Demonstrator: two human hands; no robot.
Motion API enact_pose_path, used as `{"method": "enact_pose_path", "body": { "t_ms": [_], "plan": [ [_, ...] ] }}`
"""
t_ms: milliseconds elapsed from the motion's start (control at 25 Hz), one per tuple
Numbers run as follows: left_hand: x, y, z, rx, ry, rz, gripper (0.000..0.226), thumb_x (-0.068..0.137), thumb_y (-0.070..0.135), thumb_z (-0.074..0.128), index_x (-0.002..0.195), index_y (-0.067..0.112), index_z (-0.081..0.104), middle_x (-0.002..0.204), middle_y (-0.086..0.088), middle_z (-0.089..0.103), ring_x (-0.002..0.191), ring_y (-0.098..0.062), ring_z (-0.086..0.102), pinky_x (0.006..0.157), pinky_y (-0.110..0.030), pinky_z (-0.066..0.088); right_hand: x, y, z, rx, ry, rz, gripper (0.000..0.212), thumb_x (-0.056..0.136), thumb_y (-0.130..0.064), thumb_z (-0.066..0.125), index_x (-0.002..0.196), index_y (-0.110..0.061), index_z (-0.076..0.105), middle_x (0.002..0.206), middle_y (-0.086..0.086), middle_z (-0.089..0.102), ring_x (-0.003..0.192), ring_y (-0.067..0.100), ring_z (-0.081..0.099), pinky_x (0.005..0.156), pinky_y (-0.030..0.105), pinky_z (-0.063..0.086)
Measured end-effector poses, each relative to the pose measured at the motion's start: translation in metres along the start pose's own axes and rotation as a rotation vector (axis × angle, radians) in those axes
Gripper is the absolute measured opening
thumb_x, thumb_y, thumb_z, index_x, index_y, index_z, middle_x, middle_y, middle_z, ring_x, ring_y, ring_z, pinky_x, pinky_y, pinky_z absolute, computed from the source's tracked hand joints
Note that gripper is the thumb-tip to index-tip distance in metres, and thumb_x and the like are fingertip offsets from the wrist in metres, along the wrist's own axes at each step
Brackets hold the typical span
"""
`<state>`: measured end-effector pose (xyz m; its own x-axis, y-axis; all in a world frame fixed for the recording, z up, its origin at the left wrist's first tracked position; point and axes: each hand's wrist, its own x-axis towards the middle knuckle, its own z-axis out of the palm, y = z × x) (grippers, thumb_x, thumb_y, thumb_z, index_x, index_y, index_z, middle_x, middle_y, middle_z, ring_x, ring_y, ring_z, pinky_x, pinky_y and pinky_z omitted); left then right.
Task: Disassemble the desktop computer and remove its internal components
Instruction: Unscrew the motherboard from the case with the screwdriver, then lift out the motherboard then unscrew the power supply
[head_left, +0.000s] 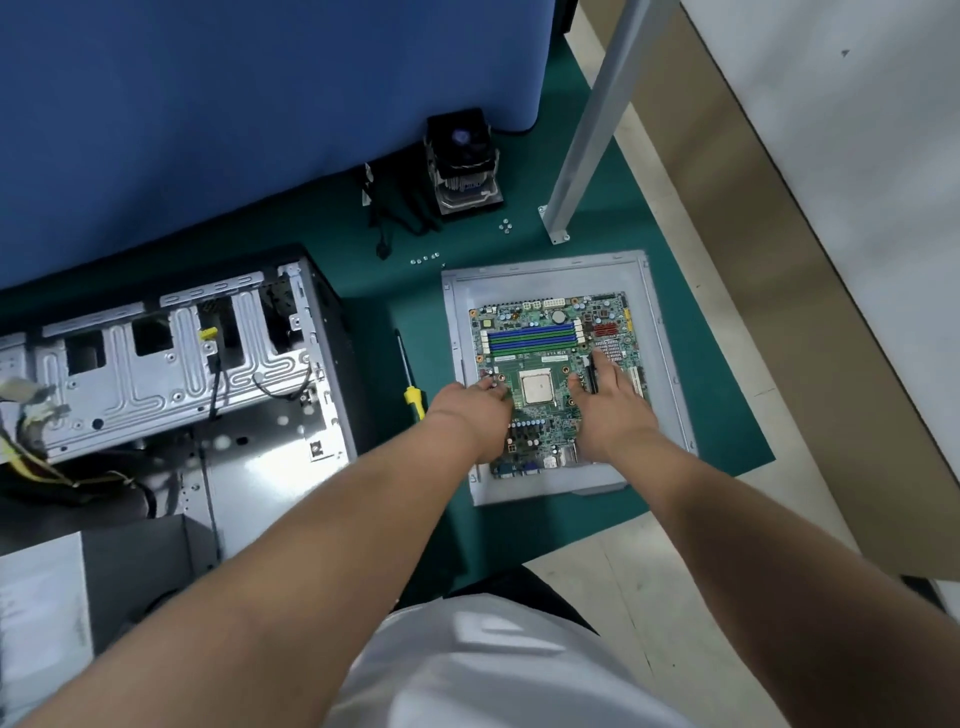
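Where a dark green mat (519, 249) covers the bench before a blue partition (260, 93), the green motherboard (550, 358) lies on a grey metal panel (649, 322); left hand (475, 415) and right hand (613, 405) rest flat on it, fingers extended.

Green mat (701, 415) spread over the table. Blue partition (234, 93) standing along the far edge. Grey metal post (597, 119) rising at a slant from a bolted foot at the mat's far right. Pale floor (623, 587) and a brown strip (779, 322) beyond the table's right edge. White paper (36, 623) lying at the near left corner.
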<state>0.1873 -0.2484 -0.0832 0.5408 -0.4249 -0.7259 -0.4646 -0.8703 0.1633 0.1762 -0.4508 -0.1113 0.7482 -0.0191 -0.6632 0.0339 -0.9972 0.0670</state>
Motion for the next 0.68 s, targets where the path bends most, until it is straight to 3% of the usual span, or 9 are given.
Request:
{"method": "enact_pose_path", "body": {
  "t_ms": [120,240,320,400,480,560,600,680],
  "plan": [
    [-0.044,-0.015,0.002,-0.084,0.256,0.094,0.058,0.097,0.014,0.047,0.154,0.021,0.043,0.162,-0.002,0.040,0.151,-0.022,0.032,0.117,-0.043,0.036,-0.005,-0.004,-0.006,0.002,-0.032,0.015,0.101,0.085,-0.007,0.066,0.164,-0.031,0.008,0.167,0.005,-0.028,0.157,0.034,-0.011,0.125,0.055,0.021],
    [-0.109,-0.053,0.024,-0.234,0.608,0.165,0.041,0.095,0.009,0.051,0.132,0.018,0.066,0.127,-0.002,0.066,0.122,-0.027,0.057,0.102,-0.042,0.046,-0.017,-0.028,-0.013,0.140,0.111,0.070,0.080,0.095,-0.018,0.060,0.163,-0.022,0.020,0.170,0.010,-0.012,0.157,0.035,-0.003,0.126,0.054,0.017],
    [-0.155,-0.088,0.048,-0.278,0.767,0.154,0.029,0.089,0.002,0.058,0.113,0.012,0.071,0.106,-0.005,0.069,0.103,-0.031,0.062,0.090,-0.043,0.051,-0.029,-0.060,-0.018,0.357,0.247,-0.005,0.060,0.102,-0.026,0.055,0.158,-0.014,0.035,0.170,0.012,0.004,0.154,0.037,0.019,0.124,0.049,0.026],
    [-0.200,-0.124,0.077,-0.286,0.816,0.067,0.021,0.086,-0.002,0.063,0.102,0.009,0.070,0.098,-0.006,0.067,0.092,-0.030,0.062,0.082,-0.043,0.052,-0.051,-0.111,-0.027,0.531,0.329,-0.192,0.049,0.105,-0.031,0.051,0.150,-0.013,0.047,0.166,0.009,0.021,0.141,0.032,0.043,0.120,0.039,0.033],
    [-0.234,-0.154,0.102,-0.309,0.754,-0.010,0.017,0.090,0.002,0.064,0.104,0.011,0.071,0.101,-0.004,0.067,0.092,-0.028,0.063,0.081,-0.044,0.053,-0.075,-0.168,-0.036,0.615,0.332,-0.362,0.050,0.107,-0.037,0.047,0.151,-0.014,0.047,0.162,0.006,0.033,0.142,0.025,0.043,0.120,0.031,0.027],
    [-0.257,-0.179,0.124,-0.317,0.508,-0.036,0.021,0.100,0.020,0.059,0.117,0.021,0.071,0.113,0.004,0.070,0.100,-0.021,0.066,0.088,-0.039,0.052,-0.090,-0.225,-0.039,0.649,0.248,-0.435,0.062,0.108,-0.043,0.042,0.160,-0.014,0.028,0.166,0.006,0.026,0.147,0.025,0.036,0.120,0.036,0.028],
    [-0.265,-0.190,0.133,-0.290,0.351,-0.026,0.025,0.102,0.030,0.055,0.124,0.029,0.069,0.119,0.009,0.071,0.104,-0.016,0.066,0.092,-0.036,0.052,-0.094,-0.247,-0.038,0.650,0.199,-0.404,0.070,0.108,-0.045,0.041,0.163,-0.014,0.012,0.169,0.008,0.017,0.145,0.029,0.038,0.115,0.040,0.034],
    [-0.275,-0.203,0.150,-0.134,0.120,0.030,0.032,0.104,0.044,0.044,0.130,0.039,0.063,0.123,0.016,0.070,0.108,-0.011,0.066,0.101,-0.033,0.048,-0.101,-0.274,-0.032,0.607,0.183,-0.296,0.081,0.108,-0.039,0.043,0.163,-0.014,-0.011,0.171,0.010,0.004,0.125,0.035,0.056,0.091,0.040,0.049]
  ]
}}
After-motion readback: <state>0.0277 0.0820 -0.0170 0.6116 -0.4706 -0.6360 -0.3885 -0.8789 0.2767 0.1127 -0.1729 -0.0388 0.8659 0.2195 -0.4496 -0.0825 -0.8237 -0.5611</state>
